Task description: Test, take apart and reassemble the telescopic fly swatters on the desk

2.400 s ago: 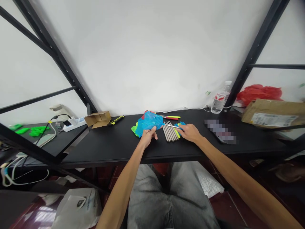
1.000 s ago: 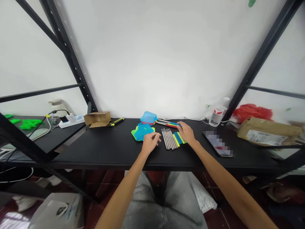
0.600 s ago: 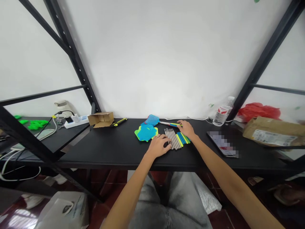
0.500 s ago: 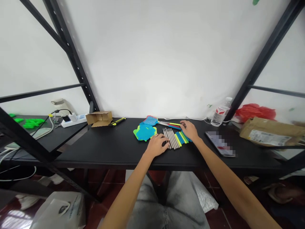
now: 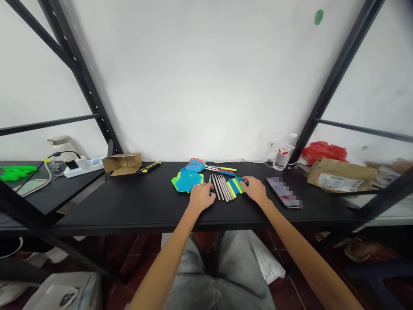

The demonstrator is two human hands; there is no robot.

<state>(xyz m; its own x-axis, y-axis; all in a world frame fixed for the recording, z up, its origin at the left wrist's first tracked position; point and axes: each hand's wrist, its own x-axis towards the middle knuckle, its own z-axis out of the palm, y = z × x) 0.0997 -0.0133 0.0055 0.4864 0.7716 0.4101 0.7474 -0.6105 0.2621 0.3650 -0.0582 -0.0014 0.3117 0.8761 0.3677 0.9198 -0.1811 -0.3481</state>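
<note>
My left hand (image 5: 201, 197) has its fingers curled round a thin metal rod (image 5: 210, 179), just left of a row of several similar silver rods (image 5: 222, 187). Right of that row lie several short yellow, blue and green grips (image 5: 235, 187). My right hand (image 5: 255, 189) pinches at the far right grips, its fingertips partly hiding them. Beyond my left hand is a stack of blue and yellow-green fly swatter heads (image 5: 189, 181). Behind everything lie whole fly swatters (image 5: 197, 164) with mesh heads, thin shafts and coloured handles.
An open cardboard box (image 5: 124, 164) and a yellow-black utility knife (image 5: 150, 167) lie at left on the black table (image 5: 135, 211). At right are a phone (image 5: 284, 193), a water bottle (image 5: 284, 153), a brown parcel (image 5: 342, 175) and a red plastic bag (image 5: 324, 151).
The view has swung rightward. My left hand has drawn a rod slightly left of the row. My right hand has come from the whole swatters' handles down to the loose grips.
</note>
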